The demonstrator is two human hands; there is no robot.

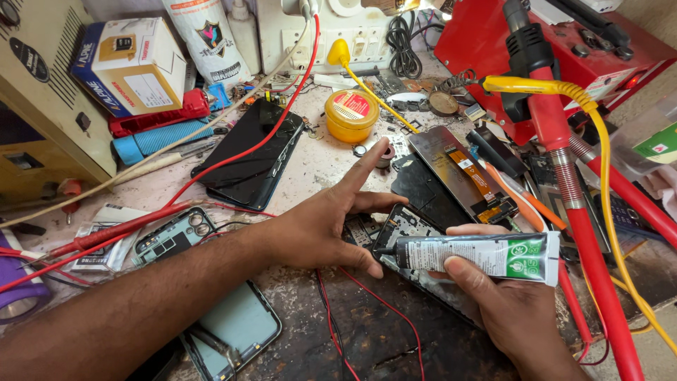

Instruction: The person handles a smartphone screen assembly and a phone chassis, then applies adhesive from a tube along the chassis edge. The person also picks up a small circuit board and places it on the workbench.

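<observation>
On cluttered bench, right hand grip clamped around glue tube, left hand fingers spread, steadying opened phone frame

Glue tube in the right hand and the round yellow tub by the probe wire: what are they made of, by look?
Glue tube: soft laminate or thin metal, likely; crimped flat tail, printed glossy skin, black plastic nozzle, held in the right hand. Yellow tub: translucent glossy plastic, moulded lid, paper-looking label.

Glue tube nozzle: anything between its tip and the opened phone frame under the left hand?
Nothing visible. The glue tube, held in the right hand, has its black nozzle right at the opened phone frame. The left hand rests on the frame's left side, thumb just below the nozzle, not across its tip.
</observation>
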